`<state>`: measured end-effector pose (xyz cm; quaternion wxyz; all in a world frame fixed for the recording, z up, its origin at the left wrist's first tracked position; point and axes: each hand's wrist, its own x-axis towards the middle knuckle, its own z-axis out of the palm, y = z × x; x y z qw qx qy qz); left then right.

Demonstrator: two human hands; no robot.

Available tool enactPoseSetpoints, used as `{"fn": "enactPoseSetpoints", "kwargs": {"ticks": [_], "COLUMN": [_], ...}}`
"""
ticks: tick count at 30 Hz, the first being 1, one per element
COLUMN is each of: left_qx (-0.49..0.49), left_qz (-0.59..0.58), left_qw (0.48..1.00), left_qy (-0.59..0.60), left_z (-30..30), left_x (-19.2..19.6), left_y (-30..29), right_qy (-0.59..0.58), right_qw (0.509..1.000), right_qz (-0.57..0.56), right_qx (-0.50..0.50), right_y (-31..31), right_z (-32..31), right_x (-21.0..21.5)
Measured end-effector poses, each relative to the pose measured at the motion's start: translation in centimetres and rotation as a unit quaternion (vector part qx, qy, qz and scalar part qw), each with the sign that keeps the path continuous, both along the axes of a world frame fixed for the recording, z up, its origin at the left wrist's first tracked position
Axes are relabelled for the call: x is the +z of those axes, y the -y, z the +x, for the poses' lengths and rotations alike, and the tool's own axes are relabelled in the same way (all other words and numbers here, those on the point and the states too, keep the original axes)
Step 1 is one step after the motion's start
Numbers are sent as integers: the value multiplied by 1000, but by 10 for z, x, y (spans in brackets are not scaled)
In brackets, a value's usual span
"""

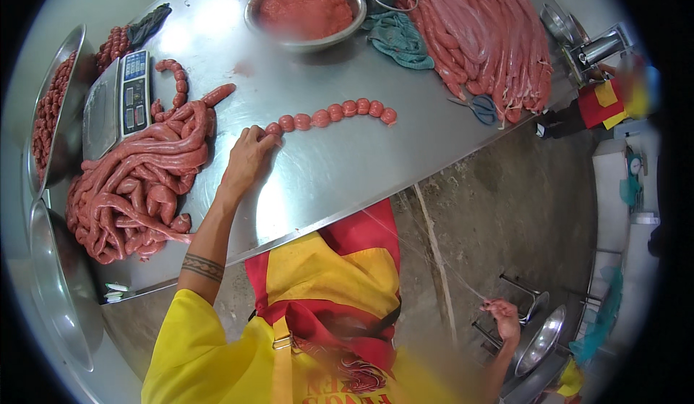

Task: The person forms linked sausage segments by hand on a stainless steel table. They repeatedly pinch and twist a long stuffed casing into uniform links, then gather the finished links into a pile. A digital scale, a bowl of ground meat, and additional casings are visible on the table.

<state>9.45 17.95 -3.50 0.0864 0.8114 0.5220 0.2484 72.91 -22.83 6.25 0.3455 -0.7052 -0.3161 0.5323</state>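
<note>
A short chain of small round sausage links (335, 112) curves across the steel table in front of me. At its left end my left hand (254, 151) is closed, with its fingertips pinching the last link. My right hand (504, 319) is out to the right, past the table's edge and above the floor. Its fingers are closed on a thin pale string (463, 282), which stretches up and left toward the table. Where the string's other end sits I cannot make out. Left of my left hand lies a heap of long, untied sausage (137, 187).
A digital scale (130, 104) stands beside the heap, near metal bowls (61, 288). Across the table are a bowl of ground meat (303, 10), a teal cloth (401, 41), scissors (482, 108) and a large pile of filled casings (484, 28). Another person (603, 104) stands at far right.
</note>
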Motion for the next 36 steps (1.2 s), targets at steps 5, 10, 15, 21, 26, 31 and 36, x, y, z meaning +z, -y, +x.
{"fn": "enactPoseSetpoints", "kwargs": {"ticks": [5, 10, 15, 21, 26, 31, 36], "left_qx": [-7, -36, -76, 35, 184, 254, 295], "left_qz": [-26, -55, -100, -136, -179, -187, -207], "left_qw": [999, 996, 988, 971, 922, 896, 868], "left_qy": [-47, -67, -87, 191, 289, 312, 341], "left_z": [-5, -9, -18, -41, -24, -17, -19], "left_x": [-6, -4, 2, 1, -7, -5, -6], "left_y": [2, 2, 12, 24, 37, 39, 31], "right_qy": [-128, -466, -364, 98, 598, 381, 8], "right_qw": [988, 773, 747, 992, 646, 725, 955], "right_qz": [-10, -420, 249, -75, 123, 193, -27], "right_qx": [-85, -93, -497, 25, 458, 540, 296], "right_y": [12, 40, -85, -457, -523, -359, -224], "right_z": [12, 40, 73, -33, -359, -528, -274], "right_x": [-22, -100, -91, -100, -81, -57, -23]}}
